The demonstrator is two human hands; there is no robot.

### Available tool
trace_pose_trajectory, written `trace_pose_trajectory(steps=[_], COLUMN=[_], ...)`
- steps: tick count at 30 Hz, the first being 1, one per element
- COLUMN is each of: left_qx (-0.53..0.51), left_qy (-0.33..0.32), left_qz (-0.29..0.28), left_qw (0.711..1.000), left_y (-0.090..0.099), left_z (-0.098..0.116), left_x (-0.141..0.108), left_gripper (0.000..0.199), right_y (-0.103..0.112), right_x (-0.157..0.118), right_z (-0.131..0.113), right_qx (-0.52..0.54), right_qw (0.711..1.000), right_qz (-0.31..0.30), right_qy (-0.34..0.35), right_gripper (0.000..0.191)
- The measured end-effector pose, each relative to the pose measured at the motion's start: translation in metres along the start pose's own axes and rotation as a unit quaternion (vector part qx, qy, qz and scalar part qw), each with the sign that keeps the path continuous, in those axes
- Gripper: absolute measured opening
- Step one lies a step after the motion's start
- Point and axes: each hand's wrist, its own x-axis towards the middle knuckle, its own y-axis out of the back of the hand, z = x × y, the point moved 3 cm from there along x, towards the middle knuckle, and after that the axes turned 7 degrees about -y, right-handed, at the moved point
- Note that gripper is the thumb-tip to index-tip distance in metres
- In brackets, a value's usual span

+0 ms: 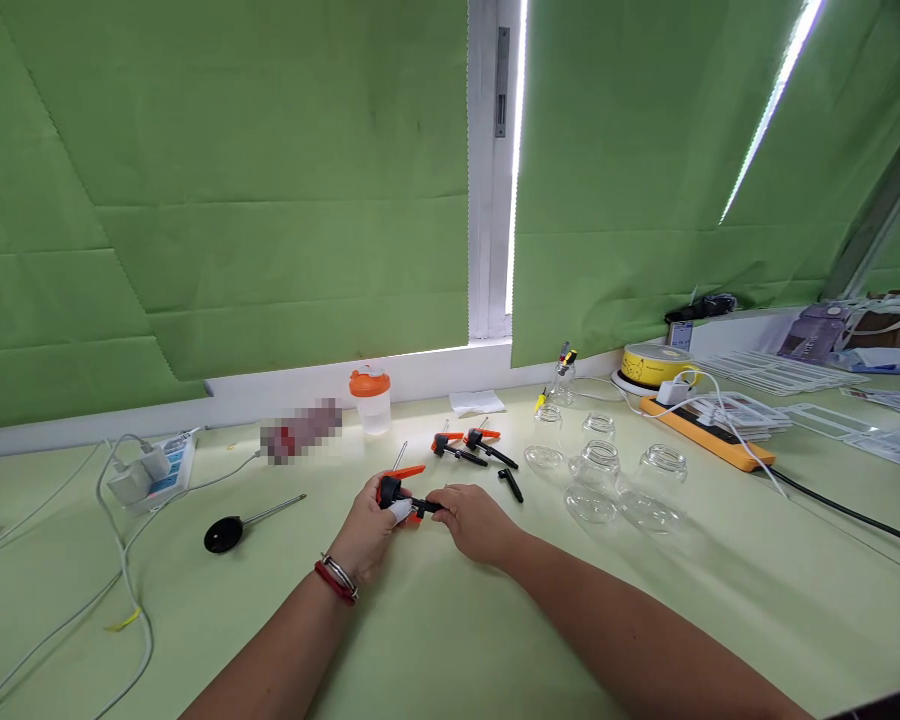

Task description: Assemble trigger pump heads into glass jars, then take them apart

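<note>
My left hand (371, 520) is closed around a black-and-orange bottle pump head (390, 489), its orange lever sticking out to the right and a thin metal-looking stem pointing up and away. With fingers pinched, my right hand (474, 520) grips the black bar-shaped part (427, 506) at the pump head's right side. I cannot tell whether that part is fixed to the head. Beyond my hands lie two similar pump heads, a left one (450, 445) and a right one (487, 440). A loose black nozzle-like piece (511, 485) rests above my right hand.
Several clear glass bottles (597, 480) stand to the right. A black round piece with a long stem (223, 535) lies left. Behind are an orange-lidded cup (370, 400), an orange power strip (709, 435), a yellow round tin (654, 365) and, far left, white cables (124, 540).
</note>
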Motion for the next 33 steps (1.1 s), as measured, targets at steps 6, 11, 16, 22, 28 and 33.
trace_pose_trajectory(steps=[6,11,16,22,28,33], left_qx=[-0.022,-0.042,-0.054,-0.062,-0.057,-0.026], left_qy=[0.01,0.02,0.023,0.031,0.044,0.033], left_qz=[-0.01,-0.015,-0.018,-0.015,-0.014,-0.007], left_qw=[1.0,0.999,0.998,0.998,0.997,0.999], left_y=[0.001,0.002,0.002,0.002,-0.001,-0.003], left_z=[-0.005,-0.008,-0.008,-0.007,-0.004,0.004], left_x=[0.001,0.001,0.0,0.001,-0.001,-0.004], left_gripper=[0.047,0.048,0.047,0.047,0.043,0.046], right_y=[0.0,0.003,0.004,0.006,0.004,0.004], right_x=[-0.001,-0.001,-0.002,-0.004,-0.004,-0.007], right_z=[0.002,0.002,-0.001,-0.004,-0.004,-0.012], right_qx=[0.061,0.079,0.095,0.101,0.115,0.143], right_qw=[0.998,0.996,0.995,0.994,0.992,0.989], right_qz=[0.006,0.027,0.017,0.024,0.041,0.028], right_qy=[-0.023,-0.021,-0.032,-0.031,-0.042,-0.013], right_gripper=[0.022,0.022,0.023,0.024,0.032,0.033])
